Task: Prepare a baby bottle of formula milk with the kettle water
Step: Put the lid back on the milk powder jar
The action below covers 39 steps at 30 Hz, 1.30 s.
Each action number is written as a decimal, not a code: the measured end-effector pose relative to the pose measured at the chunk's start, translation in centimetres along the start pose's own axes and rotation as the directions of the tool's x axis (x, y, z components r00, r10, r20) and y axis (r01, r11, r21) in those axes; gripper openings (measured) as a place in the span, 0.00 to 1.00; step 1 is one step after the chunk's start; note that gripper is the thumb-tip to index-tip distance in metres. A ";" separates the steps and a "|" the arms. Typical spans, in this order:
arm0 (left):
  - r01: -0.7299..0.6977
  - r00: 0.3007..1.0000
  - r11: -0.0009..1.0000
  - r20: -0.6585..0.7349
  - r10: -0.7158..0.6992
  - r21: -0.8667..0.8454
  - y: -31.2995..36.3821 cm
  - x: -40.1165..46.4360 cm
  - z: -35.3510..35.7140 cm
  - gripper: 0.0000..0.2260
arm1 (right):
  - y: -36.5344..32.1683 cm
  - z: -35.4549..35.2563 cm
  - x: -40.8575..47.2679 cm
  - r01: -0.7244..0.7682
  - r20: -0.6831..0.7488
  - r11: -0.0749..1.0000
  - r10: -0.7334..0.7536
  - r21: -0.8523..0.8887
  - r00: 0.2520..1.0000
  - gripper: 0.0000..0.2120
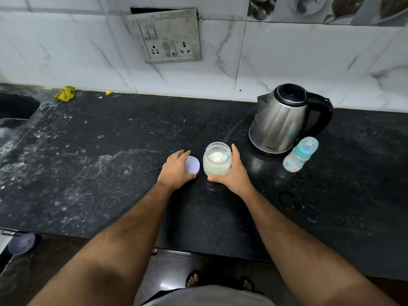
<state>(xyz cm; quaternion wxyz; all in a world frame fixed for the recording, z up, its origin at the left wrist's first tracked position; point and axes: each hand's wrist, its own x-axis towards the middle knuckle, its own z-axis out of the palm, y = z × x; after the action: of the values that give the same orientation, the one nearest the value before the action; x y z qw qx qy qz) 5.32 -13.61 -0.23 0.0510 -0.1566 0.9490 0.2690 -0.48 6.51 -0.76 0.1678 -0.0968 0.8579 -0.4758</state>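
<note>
Between the hands on the dark surface [110, 173], the right hand [234, 173] grips the open formula jar [217, 160]; the left hand [176, 171] holds its lid [192, 164]. Beyond the right hand stand the kettle [280, 122] and the baby bottle [300, 154].

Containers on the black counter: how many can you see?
3. The open formula jar stands in the middle, held by the right hand. The steel kettle stands at the back right. The baby bottle stands just right of the kettle. None appears hidden.

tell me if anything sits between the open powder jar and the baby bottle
Nothing visible does. The bare counter lies between the jar, gripped by the right hand, and the baby bottle. The kettle stands behind that gap.
</note>
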 end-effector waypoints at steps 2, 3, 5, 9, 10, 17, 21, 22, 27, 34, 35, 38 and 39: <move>0.002 0.999 1.000 0.033 -0.003 0.019 0.2 0.5 0.2 0.40 | 0.2 0.4 0.2 0.007 -0.014 1.000 -0.007 0.013 1.000 0.62; 0.000 0.999 0.999 0.043 -0.001 0.032 0.3 0.7 0.3 0.41 | 0.3 0.6 0.3 0.012 -0.022 1.000 -0.012 0.023 1.000 0.59; -0.003 0.998 0.999 0.060 0.000 0.048 0.3 1.0 0.5 0.40 | 0.2 0.7 0.4 0.022 -0.034 0.999 -0.021 0.038 0.999 0.53; 0.002 0.997 0.998 0.080 -0.007 0.067 0.2 1.4 0.9 0.38 | -0.2 0.7 0.3 0.012 -0.048 0.999 -0.010 0.031 0.999 0.47; -0.001 0.997 0.997 0.079 -0.005 0.081 0.2 1.4 1.1 0.37 | -0.2 0.7 0.3 0.009 -0.052 1.000 -0.008 0.029 0.999 0.47; -0.020 0.997 0.999 -0.071 0.023 0.040 1.4 1.2 1.3 0.35 | -0.1 -0.5 -0.8 0.011 -0.114 0.998 -0.005 0.054 0.993 0.43; -0.006 0.993 0.989 -0.114 -0.011 -0.148 2.9 1.3 1.5 0.36 | -0.1 -2.8 -2.1 0.027 -0.169 0.997 -0.016 0.067 0.985 0.34; 0.008 0.995 0.969 -0.092 -0.032 -0.247 3.3 1.3 1.6 0.36 | 0.0 -3.5 -2.6 0.025 -0.175 0.997 -0.012 0.074 0.985 0.34; 0.223 0.969 0.438 0.150 -0.196 -0.871 5.7 0.1 1.6 0.24 | 1.4 -6.1 -4.2 -0.012 -0.197 0.994 0.033 0.108 0.980 0.39; 0.272 0.955 0.009 0.268 -0.126 -0.962 9.1 -0.8 1.1 0.10 | 2.8 -8.3 -6.2 -0.026 -0.190 0.983 0.061 0.180 0.980 0.44; 0.280 0.949 -0.007 0.278 -0.150 -0.960 9.1 -0.7 1.2 0.12 | 3.0 -8.5 -6.4 -0.022 -0.189 0.980 0.060 0.197 0.980 0.43; 0.344 0.893 -0.096 0.357 -0.276 -0.934 8.7 -0.7 1.5 0.21 | 3.2 -9.2 -7.0 -0.029 -0.167 0.964 0.075 0.264 0.983 0.43; 0.363 0.876 -0.110 0.379 -0.300 -0.926 8.8 -0.9 1.5 0.23 | 3.3 -9.4 -7.1 -0.028 -0.152 0.957 0.074 0.289 0.986 0.43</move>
<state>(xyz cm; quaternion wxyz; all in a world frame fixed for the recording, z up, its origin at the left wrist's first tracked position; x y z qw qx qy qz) 3.30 -5.53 3.00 0.0118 -0.3701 0.4039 0.8365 2.48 17.91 2.45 0.1223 -0.0105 0.7932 -0.5964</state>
